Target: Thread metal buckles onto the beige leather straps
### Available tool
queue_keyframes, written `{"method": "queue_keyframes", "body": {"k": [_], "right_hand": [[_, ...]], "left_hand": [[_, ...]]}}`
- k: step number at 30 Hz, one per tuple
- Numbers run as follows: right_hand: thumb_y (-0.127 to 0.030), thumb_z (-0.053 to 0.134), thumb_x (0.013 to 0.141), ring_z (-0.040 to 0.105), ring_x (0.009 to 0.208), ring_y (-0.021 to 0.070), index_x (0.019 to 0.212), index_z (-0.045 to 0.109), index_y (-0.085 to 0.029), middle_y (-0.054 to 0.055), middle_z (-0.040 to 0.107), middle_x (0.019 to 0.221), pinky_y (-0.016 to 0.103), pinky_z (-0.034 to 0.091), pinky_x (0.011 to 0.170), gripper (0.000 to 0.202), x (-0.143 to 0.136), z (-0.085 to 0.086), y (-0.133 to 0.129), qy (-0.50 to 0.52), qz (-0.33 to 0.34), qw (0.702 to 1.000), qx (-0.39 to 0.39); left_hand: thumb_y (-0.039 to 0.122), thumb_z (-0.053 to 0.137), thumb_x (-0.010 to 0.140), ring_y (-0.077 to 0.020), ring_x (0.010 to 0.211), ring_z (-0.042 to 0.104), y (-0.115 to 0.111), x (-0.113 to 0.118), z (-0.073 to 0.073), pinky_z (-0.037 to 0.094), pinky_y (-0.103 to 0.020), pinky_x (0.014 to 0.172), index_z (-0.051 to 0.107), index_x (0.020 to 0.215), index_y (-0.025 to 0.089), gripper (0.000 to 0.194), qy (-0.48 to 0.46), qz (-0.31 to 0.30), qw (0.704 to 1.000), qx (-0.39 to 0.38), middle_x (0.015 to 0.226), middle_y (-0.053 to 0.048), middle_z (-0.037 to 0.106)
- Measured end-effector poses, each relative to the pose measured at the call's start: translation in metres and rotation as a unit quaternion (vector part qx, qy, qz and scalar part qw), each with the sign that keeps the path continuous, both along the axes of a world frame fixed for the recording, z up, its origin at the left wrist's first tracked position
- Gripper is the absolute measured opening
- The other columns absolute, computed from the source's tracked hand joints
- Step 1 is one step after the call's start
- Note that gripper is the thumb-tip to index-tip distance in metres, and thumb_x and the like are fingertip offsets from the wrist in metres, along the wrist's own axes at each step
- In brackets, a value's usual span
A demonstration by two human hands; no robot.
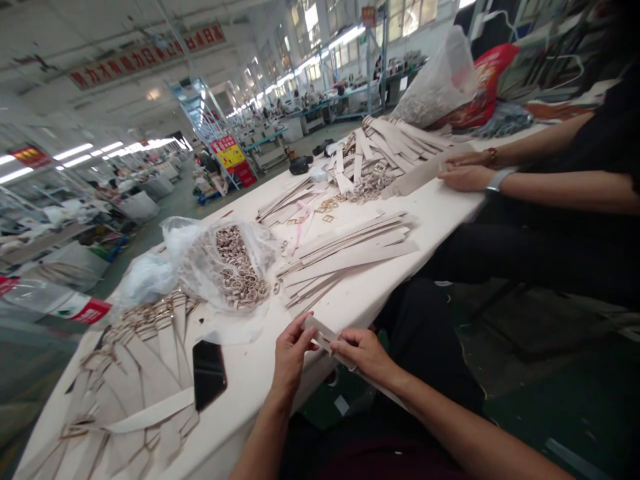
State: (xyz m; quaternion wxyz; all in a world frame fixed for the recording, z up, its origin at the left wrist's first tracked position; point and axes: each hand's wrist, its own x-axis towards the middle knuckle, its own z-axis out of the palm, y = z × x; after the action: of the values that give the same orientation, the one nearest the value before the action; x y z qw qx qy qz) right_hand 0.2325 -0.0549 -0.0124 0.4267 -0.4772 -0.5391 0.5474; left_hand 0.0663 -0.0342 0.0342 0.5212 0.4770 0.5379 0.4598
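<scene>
My left hand [291, 352] pinches the end of a pale beige belt strap [324, 333] at the table's front edge. A short way along the same strap, my right hand [369, 355] grips it between thumb and fingers. The rest of the strap trails down to the right under my right forearm. Whether a buckle or small loop sits between my fingers is too small to tell. Just beyond my hands lies a pile of loose beige straps [345, 257]. A clear plastic bag [193, 263] of small beige loops [235, 267] lies farther left.
Straps with buckles [145, 360] are heaped at the left, with a black phone [209, 375] beside them. On the right, a co-worker's hands [465, 175] hold a strap near another strap pile [395, 147] and gold buckles [330, 203]. A clear sack [440, 83] stands behind.
</scene>
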Motion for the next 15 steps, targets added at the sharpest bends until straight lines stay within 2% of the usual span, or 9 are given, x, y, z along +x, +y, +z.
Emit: {"method": "queue_keyframes", "body": {"k": [2,5,8,12,15], "right_hand": [[-0.049,0.057,0.078,0.04,0.052,0.0085,0.055,0.053,-0.014,-0.004,0.041,0.051,0.019,0.029,0.048,0.042,-0.002,-0.002,0.001,-0.033,-0.029,0.999,0.023],[-0.046,0.056,0.08,0.04,0.053,0.0088,0.055,0.052,-0.015,-0.004,0.041,0.052,0.019,0.029,0.049,0.04,-0.003,-0.001,0.001,-0.055,-0.036,0.997,0.042],[-0.041,0.055,0.08,0.044,0.057,0.0098,0.058,0.056,-0.014,-0.003,0.047,0.055,0.02,0.032,0.053,0.034,-0.002,0.004,0.0,-0.065,-0.022,0.996,0.062],[-0.036,0.053,0.081,0.049,0.059,0.0111,0.064,0.062,-0.013,-0.001,0.057,0.061,0.02,0.037,0.057,0.029,-0.001,0.009,-0.003,-0.042,0.015,0.998,0.05],[-0.039,0.052,0.082,0.051,0.059,0.0117,0.072,0.065,-0.013,0.0,0.06,0.063,0.02,0.038,0.056,0.031,-0.003,0.008,-0.004,0.004,0.034,0.999,0.028]], "left_hand": [[0.033,0.069,0.072,-0.0123,0.069,0.057,-0.002,0.001,-0.003,0.051,-0.023,0.058,0.064,0.11,0.014,0.043,0.012,-0.013,1.0,-0.009,0.083,-0.002,0.066],[0.032,0.068,0.074,-0.0129,0.07,0.058,-0.005,0.003,-0.007,0.051,-0.024,0.059,0.063,0.111,0.014,0.042,0.001,-0.021,1.0,-0.014,0.084,-0.002,0.066],[0.031,0.07,0.072,-0.0122,0.07,0.057,-0.005,0.002,-0.009,0.048,-0.022,0.057,0.062,0.104,0.015,0.036,-0.03,-0.028,0.999,-0.03,0.084,-0.001,0.066],[0.027,0.072,0.07,-0.0104,0.064,0.056,-0.001,-0.001,-0.008,0.044,-0.02,0.057,0.06,0.089,0.014,0.026,-0.062,-0.091,0.991,-0.077,0.075,0.0,0.064],[0.025,0.072,0.071,-0.0104,0.064,0.056,-0.001,-0.003,-0.005,0.043,-0.021,0.06,0.057,0.085,0.014,0.024,-0.081,-0.131,0.985,-0.082,0.075,-0.001,0.064]]}}
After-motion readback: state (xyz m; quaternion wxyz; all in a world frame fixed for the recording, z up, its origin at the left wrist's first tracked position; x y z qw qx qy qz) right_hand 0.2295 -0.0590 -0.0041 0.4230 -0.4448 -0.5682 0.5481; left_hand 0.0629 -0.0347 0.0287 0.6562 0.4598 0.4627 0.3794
